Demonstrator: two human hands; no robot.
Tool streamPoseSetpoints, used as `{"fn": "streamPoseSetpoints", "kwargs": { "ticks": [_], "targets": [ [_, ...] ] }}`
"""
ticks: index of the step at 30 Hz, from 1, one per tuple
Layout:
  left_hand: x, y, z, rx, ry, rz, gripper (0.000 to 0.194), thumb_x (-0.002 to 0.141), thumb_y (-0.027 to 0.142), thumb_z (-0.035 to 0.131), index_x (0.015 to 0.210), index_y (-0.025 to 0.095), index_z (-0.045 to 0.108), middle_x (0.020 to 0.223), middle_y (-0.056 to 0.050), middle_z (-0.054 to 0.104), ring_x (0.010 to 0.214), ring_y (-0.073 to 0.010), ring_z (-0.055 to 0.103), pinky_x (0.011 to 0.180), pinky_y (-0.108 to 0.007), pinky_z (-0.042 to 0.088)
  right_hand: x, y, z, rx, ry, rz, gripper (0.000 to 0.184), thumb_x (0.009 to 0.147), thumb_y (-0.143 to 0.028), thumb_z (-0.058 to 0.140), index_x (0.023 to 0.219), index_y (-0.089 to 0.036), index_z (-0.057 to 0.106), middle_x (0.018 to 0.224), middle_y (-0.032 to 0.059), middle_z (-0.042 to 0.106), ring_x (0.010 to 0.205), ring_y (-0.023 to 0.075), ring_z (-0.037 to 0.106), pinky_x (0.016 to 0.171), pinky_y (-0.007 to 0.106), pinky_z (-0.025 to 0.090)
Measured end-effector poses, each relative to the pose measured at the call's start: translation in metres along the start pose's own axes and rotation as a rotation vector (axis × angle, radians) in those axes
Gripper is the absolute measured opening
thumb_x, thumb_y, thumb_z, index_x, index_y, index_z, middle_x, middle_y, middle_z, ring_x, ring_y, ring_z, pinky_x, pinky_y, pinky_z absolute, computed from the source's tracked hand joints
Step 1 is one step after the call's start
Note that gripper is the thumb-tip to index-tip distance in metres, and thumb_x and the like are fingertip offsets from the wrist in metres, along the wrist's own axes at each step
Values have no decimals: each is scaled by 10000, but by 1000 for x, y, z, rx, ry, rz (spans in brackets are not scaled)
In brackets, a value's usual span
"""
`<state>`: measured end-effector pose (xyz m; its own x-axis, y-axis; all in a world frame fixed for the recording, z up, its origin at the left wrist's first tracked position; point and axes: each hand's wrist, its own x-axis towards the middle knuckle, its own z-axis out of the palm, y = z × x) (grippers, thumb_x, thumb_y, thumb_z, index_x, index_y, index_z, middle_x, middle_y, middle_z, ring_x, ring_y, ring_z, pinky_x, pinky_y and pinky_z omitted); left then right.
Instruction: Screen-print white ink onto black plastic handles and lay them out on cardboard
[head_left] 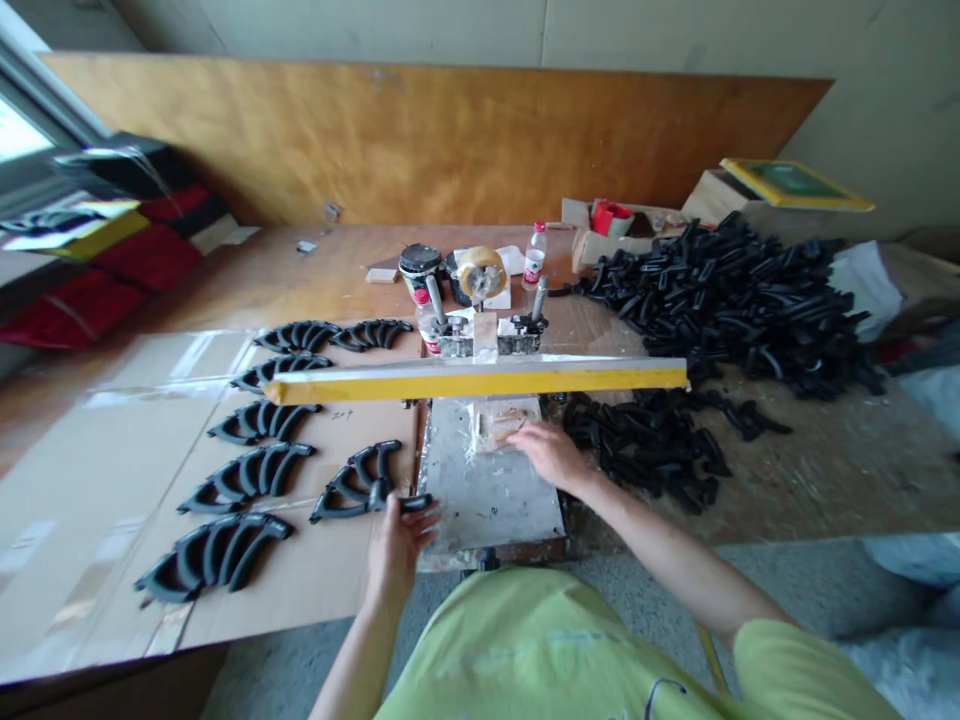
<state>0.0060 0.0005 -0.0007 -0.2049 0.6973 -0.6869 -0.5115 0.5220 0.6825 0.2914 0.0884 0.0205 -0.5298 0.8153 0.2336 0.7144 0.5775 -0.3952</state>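
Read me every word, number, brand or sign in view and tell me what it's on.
"209", handwritten on the cardboard; last digit uncertain.
Right bottle: label lettering too small and blurred to read.
Left bottle: same, unreadable.
Green shirt: dark marks, not legible.

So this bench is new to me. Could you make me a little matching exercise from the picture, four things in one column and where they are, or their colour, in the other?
Column one
1. left hand
2. right hand
3. long bar
4. large heap of black parts

Column two
A. at the tan patch on the grey board
B. on the right of the table, behind a smaller pile
C. at a curved black piece, by the board's left edge
D. yellow along its front side

Right pairs: 1-C, 2-A, 3-D, 4-B
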Motion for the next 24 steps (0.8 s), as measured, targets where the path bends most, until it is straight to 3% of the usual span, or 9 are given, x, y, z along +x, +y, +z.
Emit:
{"fn": "streamPoseSetpoints", "kwargs": {
  "ticks": [4, 7, 10, 12, 14, 17, 19, 21, 24],
  "targets": [
    [32, 0, -90, 102, 373, 24, 408, 974, 399, 277, 901, 140, 584, 701, -74, 691, 599, -155, 674, 520, -237, 522, -38, 116, -36, -342, 30, 663, 440, 827, -13, 411, 1160, -180, 646, 1126, 115, 635, 1071, 220, 538, 916, 318, 424],
    [54, -1, -129, 180, 475, -58, 400, 950, 435, 323, 844, 140, 572, 630, -73, 659, 549, -166, 653, 515, -255, 516, -61, 166, -50, -454, -166, 759, 490, 823, -25, 408, 1236, -199, 607, 1178, 110, 637, 1113, 243, 516, 892, 330, 433],
    [67, 6, -137, 272, 456, -125, 448, 926, 492, 353, 764, 138, 574, 605, -84, 652, 509, -166, 627, 490, -262, 505, -66, 178, -54, -480, -278, 704, 464, 831, -69, 445, 1226, -247, 612, 1200, 89, 641, 1160, 249, 504, 929, 363, 422],
    [69, 14, -134, 365, 435, -134, 493, 898, 541, 378, 712, 134, 585, 574, -86, 644, 470, -164, 597, 460, -267, 490, -59, 178, -59, -474, -241, 688, 449, 804, -88, 503, 1206, -249, 623, 1239, 101, 616, 1160, 260, 522, 945, 387, 423],
    [66, 21, -129, 483, 438, -115, 532, 857, 593, 413, 663, 130, 592, 499, -68, 604, 413, -157, 544, 424, -268, 467, -45, 173, -65, -388, -126, 697, 406, 782, -129, 562, 1167, -229, 643, 1221, 118, 616, 1090, 261, 575, 919, 385, 453],
    [56, 34, -108, 586, 409, -3, 537, 815, 625, 462, 657, 130, 597, 427, -29, 547, 369, -133, 483, 412, -254, 450, -18, 154, -62, 26, 84, 745, 310, 791, -304, 629, 1082, -205, 669, 1038, 91, 676, 845, 212, 652, 761, 341, 532],
    [50, 45, -82, 558, 331, 134, 518, 794, 629, 503, 704, 130, 610, 450, -20, 564, 378, -121, 485, 424, -237, 448, 2, 132, -47, 387, 148, 713, 338, 761, -409, 663, 1022, -195, 680, 902, 54, 692, 696, 177, 642, 638, 313, 546],
    [44, 61, -48, 492, 221, 295, 518, 766, 643, 541, 755, 133, 624, 495, -21, 591, 400, -114, 503, 428, -217, 436, 18, 105, -24, 608, 153, 605, 341, 734, -428, 689, 975, -187, 693, 849, 35, 692, 661, 162, 624, 624, 309, 543],
    [35, 90, 9, 427, 53, 517, 547, 764, 664, 542, 845, 133, 648, 539, -16, 604, 429, -103, 520, 438, -194, 428, 34, 74, 11, 594, 128, 403, 252, 781, -367, 668, 971, -210, 722, 899, 31, 684, 783, 168, 626, 773, 334, 518]
  ]
}}
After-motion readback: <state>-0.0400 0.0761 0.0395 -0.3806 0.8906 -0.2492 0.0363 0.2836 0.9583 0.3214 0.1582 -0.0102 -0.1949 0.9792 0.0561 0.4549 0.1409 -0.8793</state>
